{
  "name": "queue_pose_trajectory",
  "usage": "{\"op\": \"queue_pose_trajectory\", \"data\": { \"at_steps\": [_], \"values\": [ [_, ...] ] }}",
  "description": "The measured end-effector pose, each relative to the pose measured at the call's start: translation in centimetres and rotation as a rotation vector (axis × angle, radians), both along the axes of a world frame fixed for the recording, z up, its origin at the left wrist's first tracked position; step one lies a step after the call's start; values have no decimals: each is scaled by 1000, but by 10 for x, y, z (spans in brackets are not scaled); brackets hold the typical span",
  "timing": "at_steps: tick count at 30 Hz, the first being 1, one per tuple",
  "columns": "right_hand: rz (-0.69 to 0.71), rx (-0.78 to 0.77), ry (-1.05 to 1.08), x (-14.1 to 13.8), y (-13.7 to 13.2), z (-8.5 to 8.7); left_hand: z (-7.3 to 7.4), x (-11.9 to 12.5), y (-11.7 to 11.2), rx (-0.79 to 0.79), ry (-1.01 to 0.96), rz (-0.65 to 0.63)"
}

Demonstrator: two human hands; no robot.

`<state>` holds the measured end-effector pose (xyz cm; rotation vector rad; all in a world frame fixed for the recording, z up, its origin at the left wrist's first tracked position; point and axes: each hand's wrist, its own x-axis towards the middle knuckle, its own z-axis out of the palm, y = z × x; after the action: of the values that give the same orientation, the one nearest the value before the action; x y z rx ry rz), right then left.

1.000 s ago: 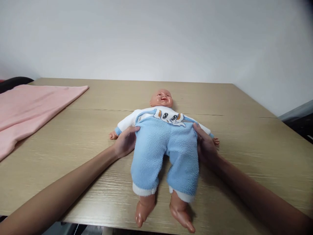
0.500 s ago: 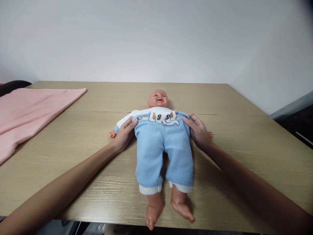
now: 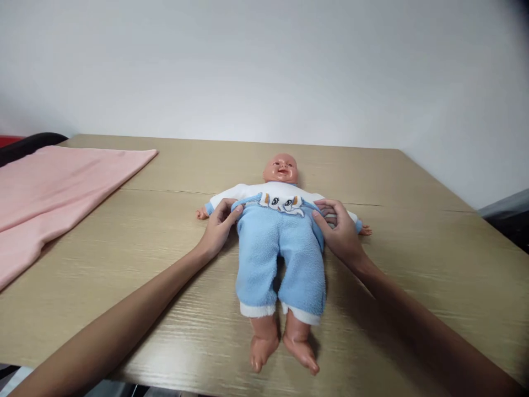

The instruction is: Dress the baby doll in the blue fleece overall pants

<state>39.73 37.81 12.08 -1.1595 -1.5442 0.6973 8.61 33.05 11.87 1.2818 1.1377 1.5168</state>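
Note:
A baby doll [image 3: 282,168] lies on its back, its feet towards me, wearing a white top with blue cuffs. Light blue fleece trousers [image 3: 281,253] with white hems cover its legs, and a white elephant face decorates the front at the waist. My left hand [image 3: 221,226] pinches the waistband's left side, thumb on top and fingers behind. On the other side, my right hand [image 3: 336,229] rests against the waist, its thumb touching the trousers and its fingers apart over the white top. The doll's bare feet stick out below the hems.
A pink cloth [image 3: 70,193] is spread over the left part of the wooden table [image 3: 185,325]. Behind the cloth shows a black curved edge [image 3: 33,146], perhaps a chair. A pale wall stands behind the table, and a dark object [image 3: 510,220] is beyond its right edge.
The waistband has settled lower against the doll's body. My right hand's fingers have loosened and spread, while my left hand keeps its pinch. The view has shifted slightly.

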Motion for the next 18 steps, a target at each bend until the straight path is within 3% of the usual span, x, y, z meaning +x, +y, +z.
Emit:
{"op": "queue_pose_trajectory", "data": {
  "at_steps": [2, 4, 7, 9, 11, 14, 18],
  "values": [
    [-57, 148, -146, -9, -6, 17, 3, 4, 1, 17, -31, 15],
    [-3, 274, -279, -25, -6, 41, 4, 7, 1, 35, -64, 30],
    [273, 384, -418, -62, 14, 82, 2, 10, -1, 41, -112, 57],
    [486, 340, -541, -94, 36, 104, -2, 9, -2, 40, -117, 60],
    [591, 262, -718, -127, 60, 118, -7, 6, -3, 66, -90, 43],
    [793, 210, -1070, -175, 91, 119, -13, 3, -4, 128, -22, 55],
    [1050, 278, -1313, -210, 109, 100, -19, 3, -5, 141, 19, 46]
  ]
}}
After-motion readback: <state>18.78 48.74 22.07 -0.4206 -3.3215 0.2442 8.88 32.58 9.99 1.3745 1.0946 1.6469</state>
